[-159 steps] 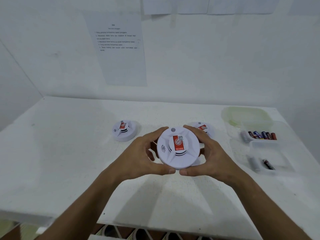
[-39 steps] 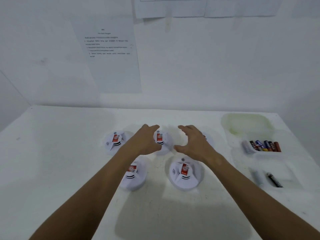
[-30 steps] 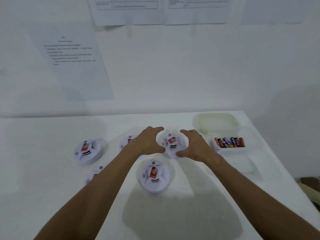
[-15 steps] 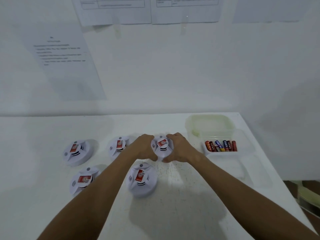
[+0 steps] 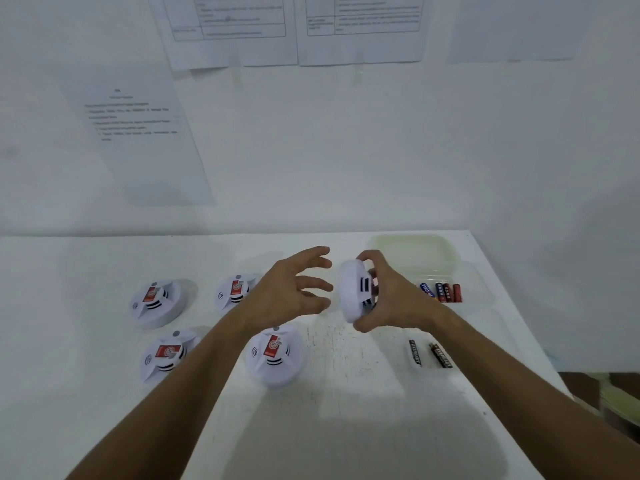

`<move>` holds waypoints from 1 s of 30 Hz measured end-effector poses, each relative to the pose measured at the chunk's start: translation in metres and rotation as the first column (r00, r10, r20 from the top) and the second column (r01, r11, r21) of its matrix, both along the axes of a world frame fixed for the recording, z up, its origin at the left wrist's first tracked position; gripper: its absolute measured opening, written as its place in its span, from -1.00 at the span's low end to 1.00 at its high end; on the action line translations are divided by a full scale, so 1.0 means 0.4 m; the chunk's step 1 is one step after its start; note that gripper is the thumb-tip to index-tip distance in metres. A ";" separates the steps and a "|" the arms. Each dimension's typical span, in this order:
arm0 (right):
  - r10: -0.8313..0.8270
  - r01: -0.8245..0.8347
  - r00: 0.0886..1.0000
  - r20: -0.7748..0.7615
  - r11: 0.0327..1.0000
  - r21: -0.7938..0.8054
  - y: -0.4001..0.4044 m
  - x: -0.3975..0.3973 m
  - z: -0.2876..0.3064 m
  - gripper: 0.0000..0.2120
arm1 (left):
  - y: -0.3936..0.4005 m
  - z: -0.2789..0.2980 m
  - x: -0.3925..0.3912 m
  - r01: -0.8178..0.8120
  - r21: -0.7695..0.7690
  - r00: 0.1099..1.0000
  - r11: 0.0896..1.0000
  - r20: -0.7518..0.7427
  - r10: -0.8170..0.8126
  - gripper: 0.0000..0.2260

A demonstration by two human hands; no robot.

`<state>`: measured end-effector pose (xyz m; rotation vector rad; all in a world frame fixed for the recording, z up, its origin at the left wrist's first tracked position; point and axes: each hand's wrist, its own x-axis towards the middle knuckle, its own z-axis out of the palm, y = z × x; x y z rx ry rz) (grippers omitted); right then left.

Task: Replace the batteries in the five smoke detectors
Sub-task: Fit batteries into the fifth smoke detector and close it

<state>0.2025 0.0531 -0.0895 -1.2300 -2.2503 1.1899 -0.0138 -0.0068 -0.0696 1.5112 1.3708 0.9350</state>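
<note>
My right hand (image 5: pixel 391 299) grips a white smoke detector (image 5: pixel 353 294), lifted off the table and tipped on its edge. My left hand (image 5: pixel 294 289) hovers just left of it with fingers spread, not touching it. Several more detectors with red labels lie face up on the table: one at the front middle (image 5: pixel 275 355), one at the front left (image 5: pixel 166 355), one at the far left (image 5: pixel 156 301), and one partly hidden behind my left wrist (image 5: pixel 235 292).
A clear tray (image 5: pixel 460 271) at the right holds several coloured batteries (image 5: pixel 441 292). Two dark batteries (image 5: pixel 431 353) lie in a nearer clear tray. A clear lid (image 5: pixel 408 245) sits behind. Table's right edge (image 5: pixel 526 341) is close. Papers hang on the wall.
My right hand has lifted the rear-right detector off the table and tipped it on edge. My left hand let go of it and opened.
</note>
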 end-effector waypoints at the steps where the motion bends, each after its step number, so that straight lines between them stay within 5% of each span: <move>1: -0.018 0.015 0.998 -0.062 0.999 -0.052 -0.009 0.017 0.006 -0.11 | -0.009 0.003 0.006 0.003 -0.002 1.000 1.000 -0.006 -0.003 -0.31; 5: -0.045 -0.005 0.961 -0.274 0.984 -0.179 -0.037 0.071 0.015 -0.06 | -0.030 0.006 0.036 0.103 -0.024 0.976 0.994 -0.193 -0.106 -0.17; 10: -0.031 -0.093 0.893 -0.448 0.963 -0.252 -0.077 0.094 0.010 -0.03 | -0.054 0.036 0.085 0.171 -0.103 0.983 0.980 0.090 -0.162 -0.16; 19: 0.035 -0.058 0.918 -0.395 0.997 -0.047 -0.105 0.126 0.025 0.00 | -0.094 0.056 0.100 0.099 0.013 0.995 0.995 0.018 -0.099 -0.30; 30: 0.013 -0.029 0.903 -0.430 0.999 -0.030 -0.106 0.128 0.020 -0.05 | -0.089 0.099 0.108 0.152 0.021 0.983 0.988 -0.108 -0.149 -0.42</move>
